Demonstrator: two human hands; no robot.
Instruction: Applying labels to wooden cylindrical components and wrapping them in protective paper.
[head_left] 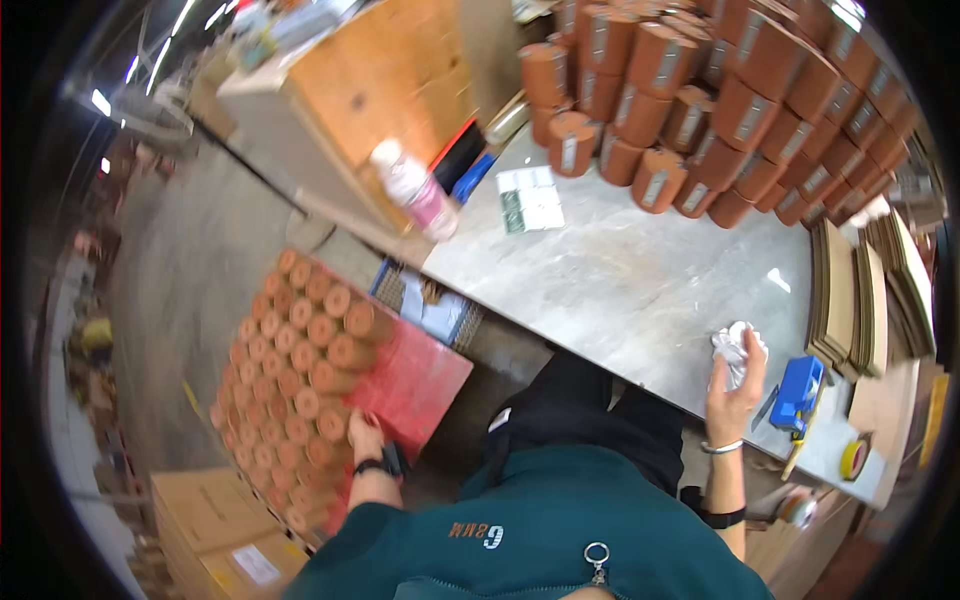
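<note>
My left hand [366, 436] is at the inner edge of a packed block of brown cylinders [300, 355], each with a pale ring and a hole on its end. It is right beside one cylinder [332, 424]; its fingers are blurred and partly hidden, so I cannot see whether they grip it. These cylinders sit on a red board [425, 378]. Over the right part of the grey tabletop [610, 265], my right hand [738, 395] is closed round a crumpled white cloth or paper [736, 345].
Brown labelled cylinders [650, 120] are stacked at the table's back. Cardboard sheets [835, 290], a blue tool [797, 392] and a yellow tape roll [854, 460] lie at right. A pink-labelled bottle [415, 190] stands by a wooden box [385, 85]. Cartons [215, 510] are at lower left.
</note>
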